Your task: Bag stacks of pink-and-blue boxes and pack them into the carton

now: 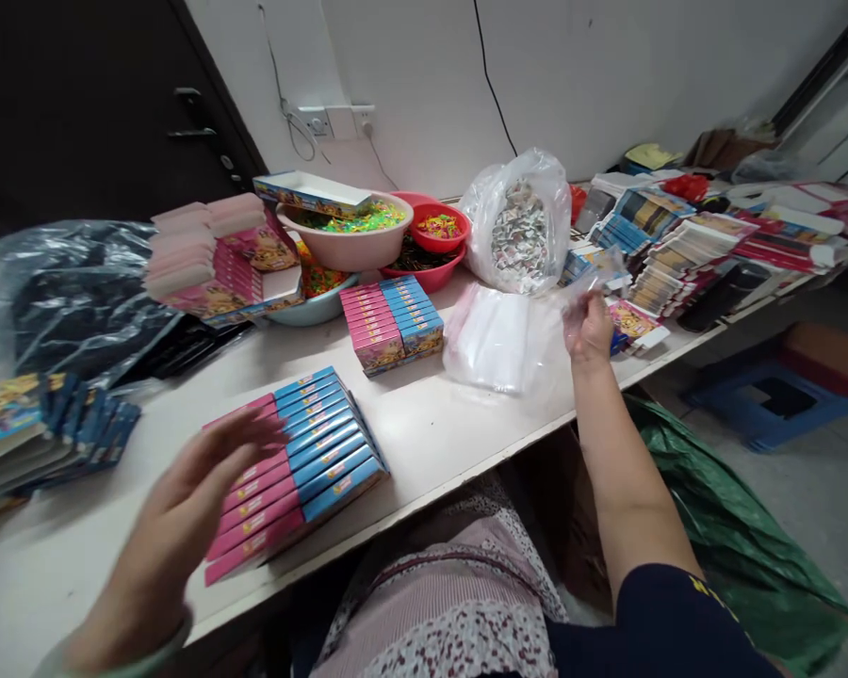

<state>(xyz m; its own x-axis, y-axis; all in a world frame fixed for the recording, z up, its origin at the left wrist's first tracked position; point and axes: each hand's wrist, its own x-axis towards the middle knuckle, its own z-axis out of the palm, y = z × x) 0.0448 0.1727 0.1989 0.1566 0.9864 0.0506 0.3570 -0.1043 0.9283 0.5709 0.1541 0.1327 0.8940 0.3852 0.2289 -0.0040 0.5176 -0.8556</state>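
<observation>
My left hand (173,504) is slightly blurred, its fingers stretched out and the thumb apart. It is over the near rows of slim pink and blue boxes (325,443) on the white table; whether it touches them I cannot tell. Farther right, my right hand (592,330) is closed on a clear plastic bag (594,282), which rises thin and crumpled above the fingers. Left of that hand lies a stack of clear plastic bags (491,339). A smaller block of pink and blue boxes (392,325) sits behind the near rows.
Along the wall stand a pink basin (357,247) of small colourful pieces, red bowls (442,275) and a plastic sack (523,226) of small packets. Stacked cartons (699,250) fill the right side; folded blue cartons (77,424) lie at left. The table's front edge (466,480) runs before me.
</observation>
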